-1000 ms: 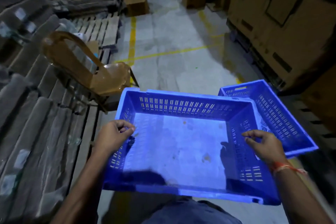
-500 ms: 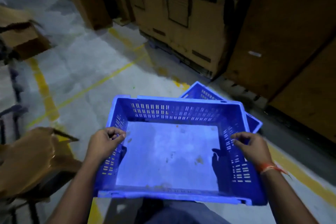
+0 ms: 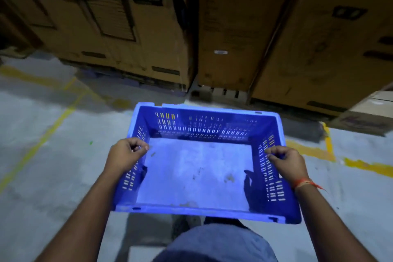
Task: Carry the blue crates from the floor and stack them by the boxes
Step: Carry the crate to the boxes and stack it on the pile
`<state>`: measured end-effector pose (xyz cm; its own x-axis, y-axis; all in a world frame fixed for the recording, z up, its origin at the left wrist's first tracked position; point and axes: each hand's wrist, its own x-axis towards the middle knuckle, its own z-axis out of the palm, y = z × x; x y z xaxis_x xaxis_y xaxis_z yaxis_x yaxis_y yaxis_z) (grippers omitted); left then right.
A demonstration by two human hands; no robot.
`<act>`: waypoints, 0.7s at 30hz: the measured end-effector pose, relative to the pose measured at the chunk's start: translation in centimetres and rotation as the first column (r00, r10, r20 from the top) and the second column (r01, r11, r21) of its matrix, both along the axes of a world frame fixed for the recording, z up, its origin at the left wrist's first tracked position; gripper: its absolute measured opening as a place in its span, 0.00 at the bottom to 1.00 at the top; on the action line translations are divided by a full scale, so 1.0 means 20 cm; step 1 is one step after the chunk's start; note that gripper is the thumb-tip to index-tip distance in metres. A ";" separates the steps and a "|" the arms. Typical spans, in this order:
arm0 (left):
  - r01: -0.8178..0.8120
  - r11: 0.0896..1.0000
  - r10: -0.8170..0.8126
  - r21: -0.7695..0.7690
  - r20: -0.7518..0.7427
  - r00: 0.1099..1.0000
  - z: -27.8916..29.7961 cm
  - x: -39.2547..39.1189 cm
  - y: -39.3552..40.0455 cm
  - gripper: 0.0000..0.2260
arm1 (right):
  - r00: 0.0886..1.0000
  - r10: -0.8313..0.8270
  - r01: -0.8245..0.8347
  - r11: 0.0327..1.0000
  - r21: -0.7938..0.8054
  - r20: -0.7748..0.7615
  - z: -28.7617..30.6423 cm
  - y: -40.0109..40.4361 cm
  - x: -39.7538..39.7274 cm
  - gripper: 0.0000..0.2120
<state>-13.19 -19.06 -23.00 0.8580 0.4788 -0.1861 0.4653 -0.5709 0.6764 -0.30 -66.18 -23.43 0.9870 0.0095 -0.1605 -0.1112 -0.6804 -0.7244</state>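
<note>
An empty blue crate (image 3: 200, 172) with slotted walls is held level in front of me above the floor. My left hand (image 3: 125, 155) is curled over its left rim. My right hand (image 3: 286, 160), with an orange thread on the wrist, grips the right rim. Tall brown cardboard boxes (image 3: 234, 27) rise directly ahead, just beyond the crate's far edge. No other blue crate shows in this view.
The grey concrete floor (image 3: 42, 166) carries yellow painted lines on the left and right. The boxes stand on pallets (image 3: 223, 91) at floor level. A smaller carton (image 3: 368, 112) sits low at the right edge.
The view has swung right, so the chair and the second blue crate on the floor have dropped out of sight. The cardboard boxes now fill the view ahead. Both hands keep their grip.
</note>
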 end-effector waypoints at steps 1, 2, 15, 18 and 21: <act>0.022 1.000 -0.022 0.008 -0.002 1.000 0.01 0.07 0.01 0.04 | 1.000 -0.028 0.028 1.000 0.002 0.002 0.00 0.01 0.00 0.14; 0.048 0.999 -0.048 0.014 -0.009 0.999 0.00 0.13 0.03 0.04 | 0.999 -0.053 0.053 0.999 -0.003 -0.003 -0.01 0.02 0.00 0.14; 0.177 0.984 -0.175 0.029 -0.060 0.983 -0.17 0.83 0.13 0.03 | 0.982 -0.181 0.177 0.981 -0.076 -0.053 -0.13 0.13 0.39 0.08; 0.171 0.985 -0.169 0.017 -0.058 0.984 -0.21 0.97 0.12 0.03 | 0.979 -0.197 0.193 0.978 -0.079 -0.057 -0.18 0.14 0.50 0.08; 0.182 0.983 -0.181 0.003 -0.076 0.980 -0.25 1.10 0.11 0.03 | 0.973 -0.218 0.211 0.973 -0.098 -0.070 -0.24 0.13 0.61 0.09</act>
<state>8.79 -16.96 -28.05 0.9145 0.3183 -0.2496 0.4026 -0.6572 0.6372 11.82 -63.58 -28.25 0.9484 -0.2187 -0.2294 -0.3164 -0.6958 -0.6447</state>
